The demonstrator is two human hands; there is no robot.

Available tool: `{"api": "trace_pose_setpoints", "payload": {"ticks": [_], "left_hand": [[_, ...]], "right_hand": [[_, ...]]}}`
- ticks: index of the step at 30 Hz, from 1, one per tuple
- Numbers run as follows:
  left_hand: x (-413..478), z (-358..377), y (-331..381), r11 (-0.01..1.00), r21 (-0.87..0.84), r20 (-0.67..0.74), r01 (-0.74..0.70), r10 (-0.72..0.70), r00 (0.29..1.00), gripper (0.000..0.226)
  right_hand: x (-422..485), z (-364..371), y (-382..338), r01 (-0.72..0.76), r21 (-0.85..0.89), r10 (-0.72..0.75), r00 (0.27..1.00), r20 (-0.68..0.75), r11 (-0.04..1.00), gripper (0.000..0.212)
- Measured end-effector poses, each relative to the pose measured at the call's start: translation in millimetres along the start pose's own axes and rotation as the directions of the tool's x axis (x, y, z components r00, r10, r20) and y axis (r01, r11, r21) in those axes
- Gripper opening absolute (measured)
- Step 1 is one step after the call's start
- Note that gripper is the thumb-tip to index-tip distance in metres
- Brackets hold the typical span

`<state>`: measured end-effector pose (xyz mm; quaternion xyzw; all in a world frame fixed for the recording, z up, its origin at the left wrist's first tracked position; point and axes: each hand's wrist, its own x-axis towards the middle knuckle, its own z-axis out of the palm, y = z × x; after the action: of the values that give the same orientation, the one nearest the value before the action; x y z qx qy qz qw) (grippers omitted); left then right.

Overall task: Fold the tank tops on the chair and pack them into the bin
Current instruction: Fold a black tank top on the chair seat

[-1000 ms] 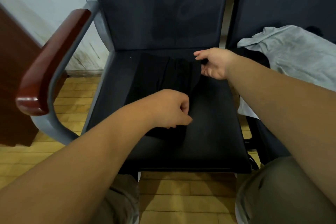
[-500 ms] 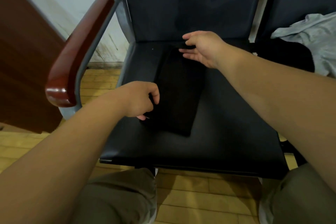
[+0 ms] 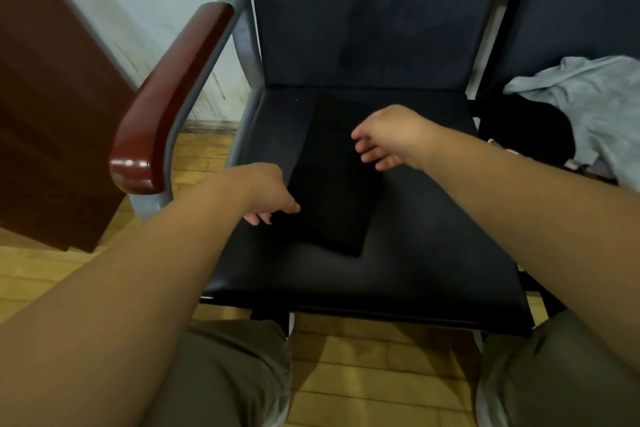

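Since half a second ago, the right hand (image 3: 391,137) has drawn back from the far end of the black tank top (image 3: 332,184) to its right edge, while the left hand (image 3: 266,191) remains at the near-left edge.

Setting: a chair (image 3: 415,263) with a dark padded seat and back, a grey metal frame and a glossy reddish-brown armrest (image 3: 173,97) on its left side. Behind it is a pale, scuffed wall (image 3: 138,10); below it, a yellow wood-strip floor (image 3: 363,367). A brown wooden panel (image 3: 45,97) stands at the far left. On a second chair (image 3: 581,10) to the right lie a crumpled grey garment (image 3: 595,104) and a dark garment (image 3: 526,135) beside it.

Task item: the tank top lies flat on the seat, folded into a narrow oblong that runs slightly askew from the seat back toward the front edge. Its edges are straight.

Hands: the left thumb rests on the fabric with the fingers (image 3: 256,219) curled at the edge, grasping it. The right fingers (image 3: 386,163) are released and loosely spread over the fabric; contact cannot be determined.
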<state>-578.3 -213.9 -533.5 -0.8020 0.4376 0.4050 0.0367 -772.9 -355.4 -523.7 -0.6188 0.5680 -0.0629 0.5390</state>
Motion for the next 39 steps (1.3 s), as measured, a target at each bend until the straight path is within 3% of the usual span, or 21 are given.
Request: {"api": "trace_pose_setpoints", "payload": {"ticks": [3,5,7,11,15,19,26,33,35,39], "left_hand": [[-1,8,3,0.999,-0.030,-0.003,0.041,-0.041,0.999,0.039],[-5,11,3,0.996,-0.057,0.005,0.066,-0.066,0.998,0.043],[-9,14,4,0.992,-0.103,0.009,0.078,-0.077,0.997,0.041],[-25,24,4,0.981,-0.177,0.042,0.083,-0.077,0.996,0.036],[-44,32,7,0.971,-0.216,0.128,0.103,-0.076,0.989,0.046],[-72,37,25,0.931,-0.339,0.233,0.132,-0.053,0.971,0.033],[-115,30,46,0.902,-0.431,0.128,-0.030,0.094,0.987,0.012],[-105,19,35,0.853,-0.513,0.196,-0.098,0.227,0.954,0.044],[-97,16,33,0.830,-0.540,0.163,-0.138,0.264,0.951,0.045],[-73,13,34,0.858,-0.457,-0.073,-0.235,0.226,0.971,0.031]], "right_hand": [[-31,14,16,-0.273,-0.337,0.329,0.936,0.122,0.901,0.034],[-47,30,31,-0.351,-0.446,0.458,0.875,0.158,0.823,0.047],[-56,47,43,-0.363,-0.436,0.448,0.887,0.109,0.823,0.050],[-70,62,57,-0.225,-0.480,0.273,0.961,0.033,0.848,0.037],[-94,43,69,-0.206,-0.258,0.228,0.972,0.060,0.944,0.025],[-122,13,79,-0.338,0.008,0.332,0.928,0.166,0.941,0.022],[-142,-21,83,-0.256,0.245,0.220,0.961,0.165,0.935,0.022],[-130,-28,70,-0.206,0.427,0.123,0.969,0.214,0.881,0.025],[-123,-31,65,-0.216,0.476,0.123,0.968,0.220,0.852,0.022],[-110,-40,53,-0.272,0.605,0.152,0.958,0.243,0.748,0.025]]}}
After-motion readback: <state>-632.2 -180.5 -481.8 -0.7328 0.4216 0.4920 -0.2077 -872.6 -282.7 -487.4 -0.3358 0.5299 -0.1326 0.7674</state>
